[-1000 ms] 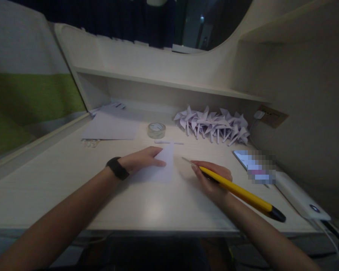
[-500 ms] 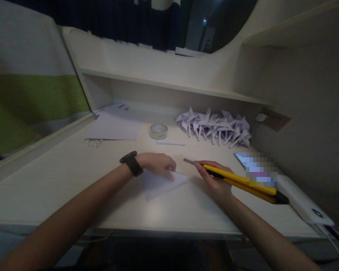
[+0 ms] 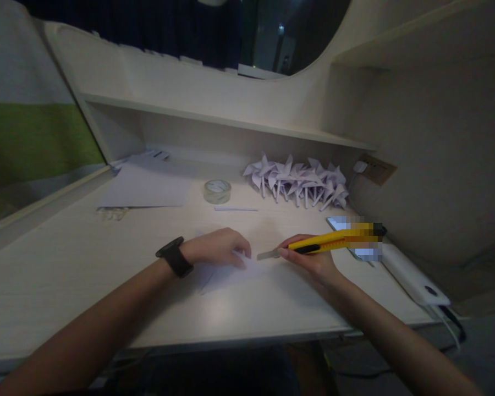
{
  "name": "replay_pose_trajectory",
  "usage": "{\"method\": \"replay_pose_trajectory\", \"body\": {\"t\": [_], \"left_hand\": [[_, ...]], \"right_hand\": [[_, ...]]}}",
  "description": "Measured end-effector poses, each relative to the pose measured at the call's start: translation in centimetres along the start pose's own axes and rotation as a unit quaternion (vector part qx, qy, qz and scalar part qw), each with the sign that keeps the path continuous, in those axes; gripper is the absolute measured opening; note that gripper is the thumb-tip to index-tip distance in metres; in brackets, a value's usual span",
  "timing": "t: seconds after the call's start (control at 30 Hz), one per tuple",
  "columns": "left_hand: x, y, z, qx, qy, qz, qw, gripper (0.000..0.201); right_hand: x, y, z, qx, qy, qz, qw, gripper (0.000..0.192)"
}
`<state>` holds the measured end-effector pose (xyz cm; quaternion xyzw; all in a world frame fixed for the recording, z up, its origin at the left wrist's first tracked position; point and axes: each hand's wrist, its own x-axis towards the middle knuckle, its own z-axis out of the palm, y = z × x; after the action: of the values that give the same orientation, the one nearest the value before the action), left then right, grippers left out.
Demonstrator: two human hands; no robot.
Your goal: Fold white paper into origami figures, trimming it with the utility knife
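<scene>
Paper point(image 3: 231, 273) lay flat on the desk point(image 3: 66, 275), pinned under my left hand point(image 3: 220, 248), fingers curled down and pressing on it. Knife point(image 3: 328, 241), yellow, sat pinched in my right hand point(image 3: 309, 258) just right of the paper, blade out and pointing at the paper's right edge, its tip near my left fingertips. Tape point(image 3: 217, 191) stood well behind the paper, pinwheels point(image 3: 297, 179) behind and to the right, a white strip point(image 3: 236, 208) between tape and paper.
</scene>
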<state>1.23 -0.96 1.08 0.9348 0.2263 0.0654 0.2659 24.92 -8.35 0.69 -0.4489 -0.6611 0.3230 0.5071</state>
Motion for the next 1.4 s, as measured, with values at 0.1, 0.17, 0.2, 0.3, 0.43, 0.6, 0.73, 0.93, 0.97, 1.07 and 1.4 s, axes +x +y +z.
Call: {"method": "replay_pose_trajectory", "body": {"t": [0.1,0.17,0.2,0.3,0.43,0.6,0.73,0.93,0.97,1.07,1.4], "left_hand": [[0.2,0.8,-0.2,0.001,-0.022,-0.009,1.000,0.014],[0.5,1.1,-0.5,-0.009,-0.049,-0.013,0.999,0.018],[0.6,1.1,-0.6,-0.015,-0.065,-0.008,0.998,0.022],[1.1,1.0,-1.0,-0.028,-0.105,0.026,0.994,0.036],[1.2,1.1,-0.9,-0.021,-0.098,0.034,0.994,0.026],[1.0,0.5,0.1,-0.025,-0.060,0.032,0.997,0.028],[1.0,-0.3,0.8,-0.028,-0.047,0.046,0.997,0.031],[0.8,-0.2,0.8,-0.034,-0.045,0.053,0.997,0.029],[0.8,-0.2,0.7,-0.037,-0.044,0.057,0.997,0.028],[0.9,-0.2,0.8,-0.051,-0.043,0.063,0.996,0.029],[0.9,-0.5,0.9,-0.059,-0.040,0.072,0.995,0.030]], "right_hand": [[-1.0,0.9,-0.3,0.004,0.006,0.022,1.000,0.022],[-1.5,1.5,-0.4,0.011,0.016,0.025,0.999,0.023],[-1.7,1.6,-0.3,0.009,0.013,0.024,1.000,0.023],[-2.1,1.8,-0.2,-0.010,-0.015,0.009,1.000,0.021],[-2.2,1.8,-0.1,-0.037,-0.040,-0.014,0.998,0.018],[-2.1,1.8,-0.3,-0.049,-0.032,-0.029,0.998,0.017],[-2.0,1.3,-0.2,-0.057,-0.042,-0.037,0.997,0.017],[-1.9,1.2,-0.1,-0.050,-0.048,-0.035,0.997,0.016],[-1.9,1.2,-0.1,-0.047,-0.049,-0.036,0.997,0.017],[-1.9,1.1,-0.1,-0.047,-0.054,-0.038,0.997,0.017],[-1.9,1.1,0.0,-0.053,-0.059,-0.039,0.996,0.019]]}}
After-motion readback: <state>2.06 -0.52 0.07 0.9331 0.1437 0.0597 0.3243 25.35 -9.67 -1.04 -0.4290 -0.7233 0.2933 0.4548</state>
